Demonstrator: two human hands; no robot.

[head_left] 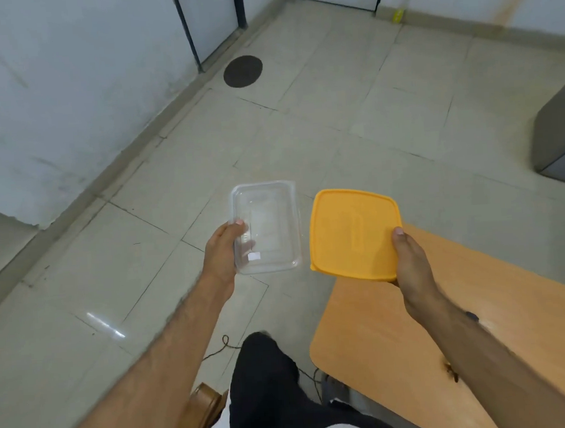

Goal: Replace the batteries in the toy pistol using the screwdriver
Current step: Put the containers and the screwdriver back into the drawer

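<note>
The left hand [222, 250] pinches a clear, glossy rectangular plastic tray [266, 226] by its edge over the tiled floor [335, 121], the right hand [413, 265] grips a matte orange rounded-square lid [353, 234] above the wood-grain counter [398, 349], with no pistol or screwdriver in view.

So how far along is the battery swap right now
Nothing on the toy itself looks done: no pistol, screwdriver or batteries are in view. In hand: the left hand holds a clear container that looks empty, the right hand an orange lid, near the wooden table. The whole battery job remains.
</note>
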